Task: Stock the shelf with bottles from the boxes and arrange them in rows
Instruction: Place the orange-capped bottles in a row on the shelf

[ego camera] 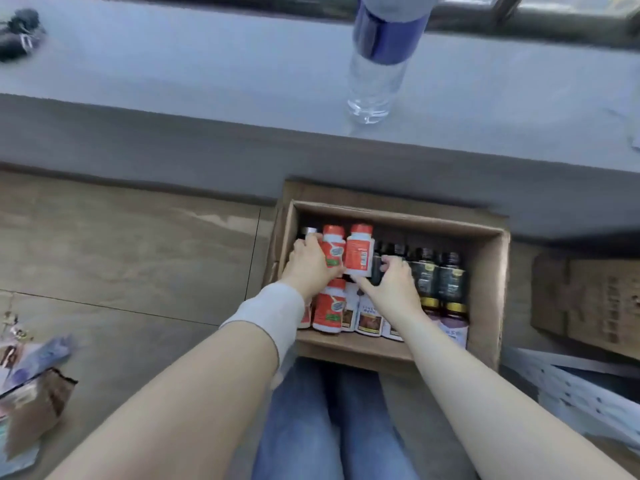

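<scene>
An open cardboard box (491,271) sits on the floor in front of my knees, packed with bottles. My left hand (308,265) grips a red-and-white bottle (334,249) raised above the others. Right beside it my right hand (391,282) holds a second red-and-white bottle (360,251), thumb under it and fingers on its right side. Several dark bottles with black caps (438,275) stand at the box's right. More red bottles (329,311) and white-labelled ones (369,317) lie along the near side.
A grey ledge (173,81) runs across the top, with a clear water bottle (377,74) standing on it and a dark object (19,32) at far left. Another cardboard box (588,299) lies at right. Packets (31,382) lie on the floor at left.
</scene>
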### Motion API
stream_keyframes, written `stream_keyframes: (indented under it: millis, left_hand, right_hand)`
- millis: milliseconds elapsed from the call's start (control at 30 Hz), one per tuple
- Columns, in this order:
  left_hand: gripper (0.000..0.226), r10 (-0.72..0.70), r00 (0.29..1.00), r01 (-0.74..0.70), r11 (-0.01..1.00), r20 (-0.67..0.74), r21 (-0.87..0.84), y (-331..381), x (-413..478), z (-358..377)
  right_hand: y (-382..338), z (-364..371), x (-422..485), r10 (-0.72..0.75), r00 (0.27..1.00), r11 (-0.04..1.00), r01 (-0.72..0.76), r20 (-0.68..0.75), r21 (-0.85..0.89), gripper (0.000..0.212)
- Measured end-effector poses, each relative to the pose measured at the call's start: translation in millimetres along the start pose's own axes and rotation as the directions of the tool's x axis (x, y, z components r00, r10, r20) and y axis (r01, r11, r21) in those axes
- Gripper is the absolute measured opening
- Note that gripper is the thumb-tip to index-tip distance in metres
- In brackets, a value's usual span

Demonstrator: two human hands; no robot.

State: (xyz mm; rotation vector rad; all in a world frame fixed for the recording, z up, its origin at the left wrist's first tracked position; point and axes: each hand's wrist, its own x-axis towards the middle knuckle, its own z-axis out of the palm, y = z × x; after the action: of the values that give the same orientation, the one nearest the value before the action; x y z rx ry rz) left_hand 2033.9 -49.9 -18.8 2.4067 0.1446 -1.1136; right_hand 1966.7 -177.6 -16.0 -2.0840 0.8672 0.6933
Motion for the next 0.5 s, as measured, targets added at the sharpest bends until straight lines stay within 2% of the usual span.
stream_keyframes:
  millis: [133,267,367,500]
  left_hand:
    - [0.079,0.091,0.994,-0.086,0.994,-0.065,0.072,-9.5,27.5,10.4]
    - [0.077,0.085,0.995,-0.084,0.996,-0.046,0.021,-12.9,35.9,12.3]
    - [0.074,0.071,0.997,-0.072,0.997,-0.015,-0.024,-10.6,37.9,9.6]
    - [0.074,0.049,0.999,-0.050,0.998,-0.021,-0.049,-9.0,38.3,9.5]
  right_hand:
    - [-4.6,18.4,30.6,-0.004,0.998,0.999,0.007,-0.066,0.045,0.074]
    - [-5.4,25.1,36.7,0.021,0.995,0.993,-0.009,-0.094,0.118,0.069]
    - [-2.0,21.8,38.6,0.047,0.998,0.977,-0.036,-0.052,0.209,0.067]
    - [7.1,4.9,34.4,0.048,0.996,0.932,-0.072,0.077,0.354,0.063]
